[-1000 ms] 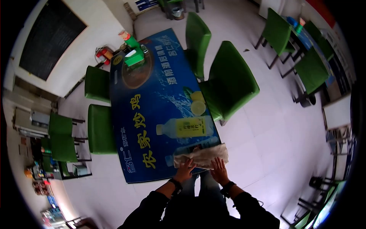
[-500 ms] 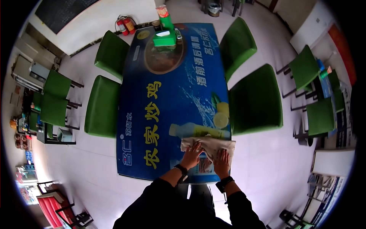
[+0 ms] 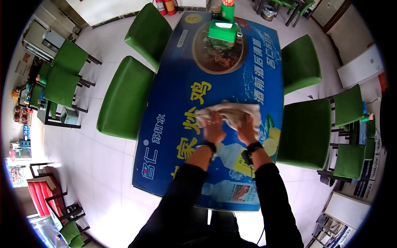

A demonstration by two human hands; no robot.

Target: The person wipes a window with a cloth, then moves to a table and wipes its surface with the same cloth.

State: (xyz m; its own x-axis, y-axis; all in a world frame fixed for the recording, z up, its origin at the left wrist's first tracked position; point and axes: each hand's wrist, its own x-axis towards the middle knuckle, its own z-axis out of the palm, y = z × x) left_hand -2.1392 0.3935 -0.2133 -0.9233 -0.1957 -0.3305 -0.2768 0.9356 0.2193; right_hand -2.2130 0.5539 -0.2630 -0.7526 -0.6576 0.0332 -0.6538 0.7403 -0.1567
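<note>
An off-white cloth (image 3: pixel 231 111) is seen at mid-frame on a blue table (image 3: pixel 173 78) printed with yellow characters. Green chairs (image 3: pixel 124 99) are set on pale floor tiles (image 3: pixel 103 165).

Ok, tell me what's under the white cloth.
The cloth lies on the blue printed tabletop, left hand and right hand pressing on its near edge. The print beneath is covered; nothing else can be seen there.
</note>
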